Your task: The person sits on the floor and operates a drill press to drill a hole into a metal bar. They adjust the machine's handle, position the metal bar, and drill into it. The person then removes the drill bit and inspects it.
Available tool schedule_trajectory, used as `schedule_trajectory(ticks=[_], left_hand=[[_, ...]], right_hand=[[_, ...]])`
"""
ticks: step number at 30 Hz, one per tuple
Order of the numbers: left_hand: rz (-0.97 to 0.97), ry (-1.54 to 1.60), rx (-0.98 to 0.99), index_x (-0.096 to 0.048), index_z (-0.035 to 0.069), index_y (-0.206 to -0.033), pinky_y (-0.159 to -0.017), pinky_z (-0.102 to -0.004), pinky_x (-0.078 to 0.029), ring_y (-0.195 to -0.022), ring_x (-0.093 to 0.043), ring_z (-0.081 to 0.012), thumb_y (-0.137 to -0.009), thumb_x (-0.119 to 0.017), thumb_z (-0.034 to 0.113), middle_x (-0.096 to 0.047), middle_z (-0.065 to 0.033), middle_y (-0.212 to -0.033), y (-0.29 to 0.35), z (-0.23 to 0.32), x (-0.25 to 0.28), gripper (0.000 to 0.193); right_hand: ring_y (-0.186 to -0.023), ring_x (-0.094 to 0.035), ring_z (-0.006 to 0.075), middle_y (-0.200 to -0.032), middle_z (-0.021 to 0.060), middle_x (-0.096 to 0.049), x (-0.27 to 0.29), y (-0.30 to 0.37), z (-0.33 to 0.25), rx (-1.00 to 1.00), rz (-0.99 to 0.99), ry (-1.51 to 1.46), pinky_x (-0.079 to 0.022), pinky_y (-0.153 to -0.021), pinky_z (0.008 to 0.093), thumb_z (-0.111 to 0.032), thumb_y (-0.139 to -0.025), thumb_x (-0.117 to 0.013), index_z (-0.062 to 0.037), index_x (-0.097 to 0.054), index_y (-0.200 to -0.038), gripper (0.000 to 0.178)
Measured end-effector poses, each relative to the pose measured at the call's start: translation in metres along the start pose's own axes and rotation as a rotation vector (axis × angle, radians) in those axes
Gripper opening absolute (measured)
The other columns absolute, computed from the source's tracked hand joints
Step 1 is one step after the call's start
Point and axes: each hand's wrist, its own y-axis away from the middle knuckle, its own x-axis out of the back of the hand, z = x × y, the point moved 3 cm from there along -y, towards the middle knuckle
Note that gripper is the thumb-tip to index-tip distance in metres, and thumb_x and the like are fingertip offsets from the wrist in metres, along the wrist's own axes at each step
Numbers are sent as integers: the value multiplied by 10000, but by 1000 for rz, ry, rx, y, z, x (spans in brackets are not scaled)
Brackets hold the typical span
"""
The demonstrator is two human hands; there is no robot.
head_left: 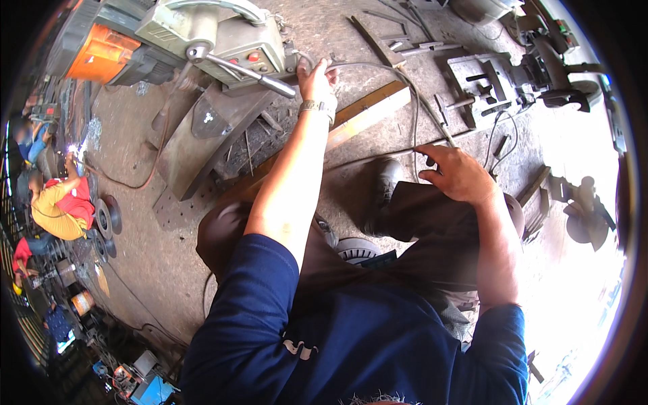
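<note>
A grey magnetic drill (pixel 246 47) with an orange and black motor (pixel 101 54), red buttons and a metal feed lever (pixel 250 74) stands at upper left on a dark steel section (pixel 216 128). My left hand (pixel 316 79), a watch on its wrist, is at the drill's right side with fingers curled around a dark cable (pixel 368 65). That cable loops right and down toward my knee. Over that knee hangs my right hand (pixel 459 172), thumb and fingers apart, nothing visible in it. Its fingertips are close to a thin long rod (pixel 371 158); contact cannot be made out.
A yellowish steel bar (pixel 371 108) lies slanting between my arms. Farther right are a machine vise (pixel 482 88), loose metal rods (pixel 425 48) and scrap pieces. People (pixel 64 209) work at far left near bright sparks. A hose (pixel 135 185) crosses the floor; a blue machine (pixel 154 389) stands lower left.
</note>
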Motion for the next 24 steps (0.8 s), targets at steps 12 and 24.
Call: schedule_trajectory(ticks=[12,24], left_hand=[[-952,-1724,-303,-604,26,-1380,-991,-427,-530,-1153,-682,-340,-935,-699,276,-702,-233,-1227,193,-48,-13,520],[-623,-2071,-533,-601,35,-1379,-1025,-408,-524,-1181,-674,-315,-955,-680,314,-690,-201,-1279,363,166,19,514]], right_hand=[[-1037,-696,405,-1111,219,-730,-8,55,-18,167,99,34,-545,-908,465,-254,-902,-741,-65,-619,-1353,504],[-1064,-696,386,-1074,206,-745,-25,139,-36,205,168,77,-538,-951,466,-325,-930,-716,-108,-625,-1350,481]])
